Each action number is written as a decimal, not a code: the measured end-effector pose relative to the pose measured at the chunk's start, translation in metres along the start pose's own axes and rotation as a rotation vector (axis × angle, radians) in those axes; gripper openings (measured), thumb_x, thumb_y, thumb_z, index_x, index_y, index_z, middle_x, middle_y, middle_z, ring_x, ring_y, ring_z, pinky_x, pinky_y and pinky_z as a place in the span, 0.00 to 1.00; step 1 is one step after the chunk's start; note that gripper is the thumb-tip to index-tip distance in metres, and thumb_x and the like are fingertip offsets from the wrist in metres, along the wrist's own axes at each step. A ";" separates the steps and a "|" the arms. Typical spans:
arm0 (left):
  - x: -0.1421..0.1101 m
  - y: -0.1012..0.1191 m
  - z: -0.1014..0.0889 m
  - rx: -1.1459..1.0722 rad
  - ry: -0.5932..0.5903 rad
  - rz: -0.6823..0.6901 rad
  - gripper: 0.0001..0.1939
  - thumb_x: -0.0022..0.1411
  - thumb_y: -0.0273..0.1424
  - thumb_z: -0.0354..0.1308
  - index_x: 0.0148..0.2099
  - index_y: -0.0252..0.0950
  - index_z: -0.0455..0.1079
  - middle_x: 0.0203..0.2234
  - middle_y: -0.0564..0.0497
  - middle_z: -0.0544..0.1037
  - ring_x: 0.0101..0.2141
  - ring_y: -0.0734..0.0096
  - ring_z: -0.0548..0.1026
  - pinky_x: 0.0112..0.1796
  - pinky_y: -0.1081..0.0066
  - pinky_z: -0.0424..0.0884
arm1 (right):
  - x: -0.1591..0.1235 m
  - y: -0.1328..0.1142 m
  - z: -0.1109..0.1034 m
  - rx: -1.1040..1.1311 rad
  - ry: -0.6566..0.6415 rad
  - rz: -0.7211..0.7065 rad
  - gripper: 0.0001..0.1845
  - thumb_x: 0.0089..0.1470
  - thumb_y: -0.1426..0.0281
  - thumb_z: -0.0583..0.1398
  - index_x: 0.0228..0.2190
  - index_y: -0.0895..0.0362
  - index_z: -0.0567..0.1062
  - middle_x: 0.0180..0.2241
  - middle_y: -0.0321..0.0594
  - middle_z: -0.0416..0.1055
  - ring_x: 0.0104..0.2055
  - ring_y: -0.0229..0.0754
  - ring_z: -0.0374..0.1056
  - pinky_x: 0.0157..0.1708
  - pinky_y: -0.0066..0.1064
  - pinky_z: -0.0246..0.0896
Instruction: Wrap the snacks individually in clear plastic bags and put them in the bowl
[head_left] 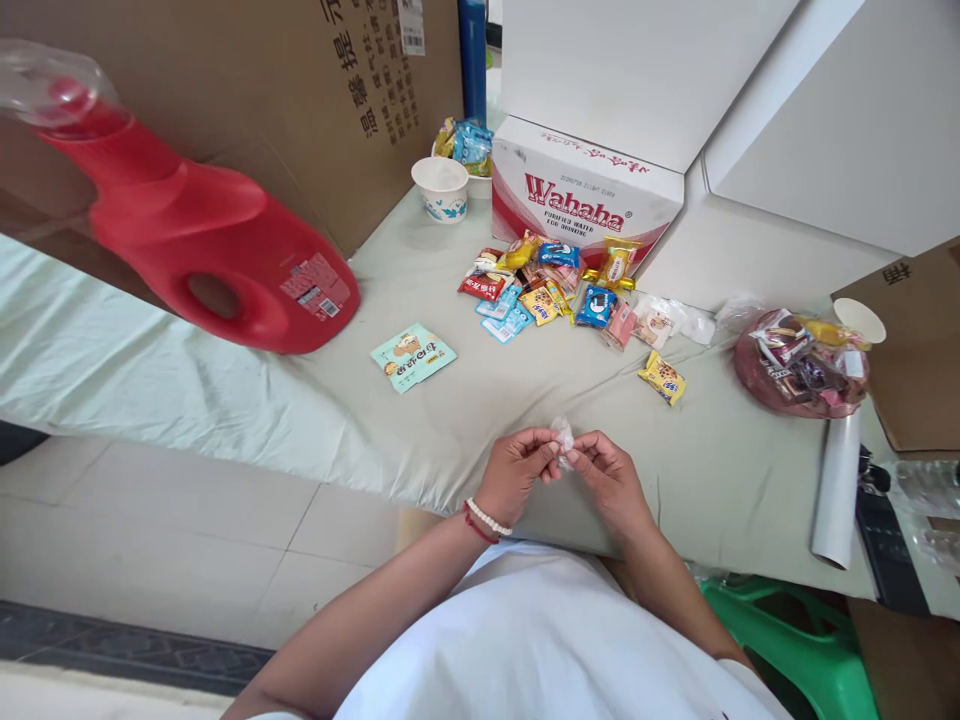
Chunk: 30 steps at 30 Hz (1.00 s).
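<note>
My left hand (516, 472) and my right hand (611, 478) meet in front of me over the near edge of the cloth-covered table (225, 400). Both pinch a small crumpled clear wrapper (562, 436) between thumb and fingers. A bead bracelet and a red string circle my left wrist. Beyond my hands lies a heap of small snack packets (551, 290) in several colours. One yellow packet (662, 377) lies apart to the right, and a pale green packet (412, 356) lies apart to the left.
A big red detergent jug (202, 250) lies on its side at the left. A Wahaha carton (585, 195) and a paper cup (441, 187) stand at the back. A red bag of wrappers (799, 365), a white roll (836, 490) and a green stool (810, 650) are at the right.
</note>
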<state>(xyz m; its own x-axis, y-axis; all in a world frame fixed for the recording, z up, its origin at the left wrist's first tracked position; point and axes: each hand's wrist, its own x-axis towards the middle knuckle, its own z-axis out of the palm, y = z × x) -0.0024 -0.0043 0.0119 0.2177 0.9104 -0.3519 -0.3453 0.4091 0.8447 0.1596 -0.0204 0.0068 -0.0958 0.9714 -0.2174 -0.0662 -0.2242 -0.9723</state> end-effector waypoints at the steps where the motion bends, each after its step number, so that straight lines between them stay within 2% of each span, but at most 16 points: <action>1: -0.001 0.000 0.000 0.015 0.003 -0.004 0.15 0.55 0.40 0.67 0.36 0.32 0.77 0.18 0.53 0.75 0.20 0.76 0.70 0.24 0.73 0.64 | -0.001 0.002 -0.001 0.010 0.019 0.009 0.15 0.56 0.56 0.68 0.31 0.54 0.76 0.28 0.34 0.72 0.32 0.38 0.65 0.36 0.30 0.59; 5: -0.001 -0.002 0.000 0.038 0.016 -0.017 0.14 0.54 0.40 0.66 0.35 0.34 0.74 0.23 0.53 0.77 0.21 0.77 0.70 0.24 0.73 0.63 | -0.004 0.005 -0.005 0.097 0.111 0.036 0.16 0.53 0.55 0.69 0.29 0.54 0.76 0.28 0.34 0.70 0.31 0.38 0.62 0.36 0.30 0.57; 8: -0.001 -0.004 -0.002 0.045 0.039 -0.032 0.12 0.55 0.39 0.64 0.36 0.35 0.73 0.22 0.55 0.75 0.22 0.76 0.70 0.25 0.73 0.63 | -0.006 0.002 -0.010 0.175 0.181 0.052 0.18 0.50 0.54 0.71 0.28 0.54 0.75 0.28 0.33 0.68 0.30 0.37 0.60 0.34 0.29 0.57; 14: -0.001 -0.001 -0.007 -0.025 0.063 0.030 0.05 0.51 0.32 0.61 0.30 0.36 0.71 0.26 0.54 0.74 0.29 0.75 0.68 0.34 0.72 0.65 | -0.011 -0.008 -0.027 0.186 0.286 0.052 0.19 0.50 0.53 0.71 0.28 0.54 0.74 0.28 0.34 0.66 0.31 0.37 0.60 0.32 0.28 0.58; 18: -0.004 0.007 -0.005 -0.132 0.023 -0.027 0.06 0.47 0.31 0.63 0.27 0.35 0.69 0.33 0.51 0.77 0.31 0.75 0.68 0.34 0.73 0.65 | -0.016 -0.010 -0.042 0.154 0.352 0.081 0.20 0.50 0.52 0.70 0.28 0.54 0.72 0.25 0.30 0.60 0.25 0.34 0.53 0.24 0.26 0.51; 21: -0.006 0.009 0.000 -0.182 -0.001 -0.104 0.09 0.47 0.33 0.65 0.29 0.36 0.69 0.30 0.52 0.76 0.30 0.75 0.69 0.35 0.72 0.68 | -0.021 -0.013 -0.051 -0.019 0.389 0.031 0.18 0.57 0.52 0.66 0.32 0.53 0.71 0.25 0.29 0.59 0.23 0.34 0.51 0.23 0.27 0.50; 24: -0.007 0.006 0.003 -0.136 0.019 -0.096 0.10 0.49 0.35 0.65 0.31 0.36 0.69 0.28 0.54 0.74 0.30 0.74 0.71 0.36 0.70 0.70 | -0.027 -0.021 -0.055 -0.383 0.493 -0.202 0.14 0.62 0.56 0.62 0.42 0.52 0.73 0.35 0.36 0.68 0.30 0.37 0.59 0.32 0.31 0.59; 26: -0.007 0.003 0.004 -0.081 0.013 -0.054 0.09 0.50 0.35 0.65 0.31 0.36 0.70 0.28 0.53 0.74 0.31 0.74 0.71 0.37 0.70 0.70 | -0.029 -0.027 -0.052 -0.573 0.419 -0.354 0.15 0.62 0.59 0.62 0.48 0.51 0.73 0.44 0.40 0.70 0.33 0.39 0.61 0.36 0.34 0.61; 28: -0.007 0.001 0.005 -0.047 -0.021 -0.023 0.09 0.50 0.34 0.65 0.30 0.36 0.70 0.29 0.53 0.74 0.31 0.74 0.71 0.37 0.70 0.70 | -0.028 -0.030 -0.043 -0.690 0.195 -0.426 0.18 0.60 0.62 0.64 0.51 0.50 0.73 0.47 0.43 0.71 0.36 0.42 0.64 0.38 0.36 0.63; 30: -0.008 -0.001 0.006 -0.056 -0.041 -0.025 0.09 0.51 0.36 0.64 0.29 0.36 0.70 0.30 0.51 0.75 0.32 0.72 0.71 0.37 0.69 0.71 | -0.024 -0.028 -0.031 -0.768 0.002 -0.462 0.16 0.60 0.66 0.63 0.50 0.49 0.75 0.45 0.43 0.75 0.39 0.46 0.67 0.40 0.39 0.65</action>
<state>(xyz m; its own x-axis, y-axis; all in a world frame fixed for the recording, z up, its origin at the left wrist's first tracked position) 0.0017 -0.0126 0.0160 0.2636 0.8971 -0.3546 -0.3892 0.4353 0.8118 0.1942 -0.0351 0.0362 -0.2222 0.9519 0.2110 0.5851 0.3033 -0.7521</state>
